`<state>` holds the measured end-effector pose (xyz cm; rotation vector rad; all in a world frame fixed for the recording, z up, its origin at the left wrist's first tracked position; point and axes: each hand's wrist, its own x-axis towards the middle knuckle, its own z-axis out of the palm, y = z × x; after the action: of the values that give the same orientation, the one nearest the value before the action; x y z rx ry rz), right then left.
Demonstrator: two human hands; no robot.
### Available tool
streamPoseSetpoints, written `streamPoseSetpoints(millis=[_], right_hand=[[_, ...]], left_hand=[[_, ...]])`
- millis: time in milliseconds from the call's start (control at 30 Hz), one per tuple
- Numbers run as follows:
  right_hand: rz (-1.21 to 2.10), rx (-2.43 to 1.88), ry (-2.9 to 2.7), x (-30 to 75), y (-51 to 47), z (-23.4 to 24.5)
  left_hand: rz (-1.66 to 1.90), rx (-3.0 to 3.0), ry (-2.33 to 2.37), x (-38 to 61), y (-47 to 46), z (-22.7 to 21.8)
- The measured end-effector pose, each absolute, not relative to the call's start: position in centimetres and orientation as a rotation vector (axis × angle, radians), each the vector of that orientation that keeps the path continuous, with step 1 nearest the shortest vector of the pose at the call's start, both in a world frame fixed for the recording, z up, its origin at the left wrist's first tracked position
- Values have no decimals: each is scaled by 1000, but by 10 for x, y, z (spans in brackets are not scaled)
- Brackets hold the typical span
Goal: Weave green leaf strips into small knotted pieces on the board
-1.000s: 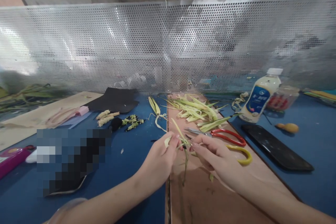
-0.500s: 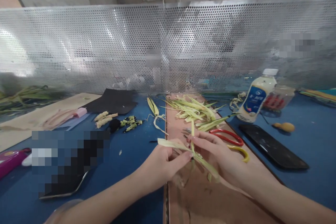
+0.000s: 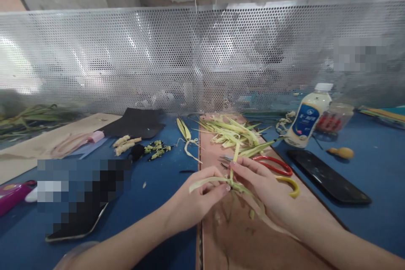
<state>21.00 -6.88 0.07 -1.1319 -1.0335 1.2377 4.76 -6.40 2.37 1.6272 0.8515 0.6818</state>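
Note:
Between my two hands is a small knot of pale green leaf strips [image 3: 236,186], with loose ends trailing left and down to the right. My left hand [image 3: 202,194] pinches it from the left, thumb on top near the crossing. On the other side my right hand [image 3: 257,179] grips an upright strip between thumb and fingers. Beyond my fingers a heap of cut leaf strips [image 3: 236,133] lies on the brown board [image 3: 240,244]. Scissors with a red handle [image 3: 275,164] and a tool with a yellow handle [image 3: 291,186] rest partly behind my right hand.
On the right are a black phone [image 3: 329,177], a white-capped bottle [image 3: 308,116], a plastic cup [image 3: 335,118] and a small gourd [image 3: 341,152]. To the left lie a tied leaf bundle [image 3: 184,128], braided pieces [image 3: 126,145] and black paper [image 3: 133,124]. A perforated metal screen [image 3: 158,59] stands behind.
The upright strip now leans further right at its top. The left-hand strip end has drooped and bends more. Both hands stay almost in place, still holding the strips.

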Motion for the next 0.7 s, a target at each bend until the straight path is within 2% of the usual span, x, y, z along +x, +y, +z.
streamPoseSetpoints(millis=[267,400,533,700], right_hand=[[1027,-1182,-1414,208,-85,46],[938,-1131,-1601,210,-81,32],[1053,-1067,-1696,212,-74,11],[1308,-976,-1505,213,-72,11]], left_hand=[[764,1539,1024,49,-59,13],[869,1552,1111,48,-51,7],[866,1571,1139,45,-49,7],[896,1544,1080,46,-51,10]])
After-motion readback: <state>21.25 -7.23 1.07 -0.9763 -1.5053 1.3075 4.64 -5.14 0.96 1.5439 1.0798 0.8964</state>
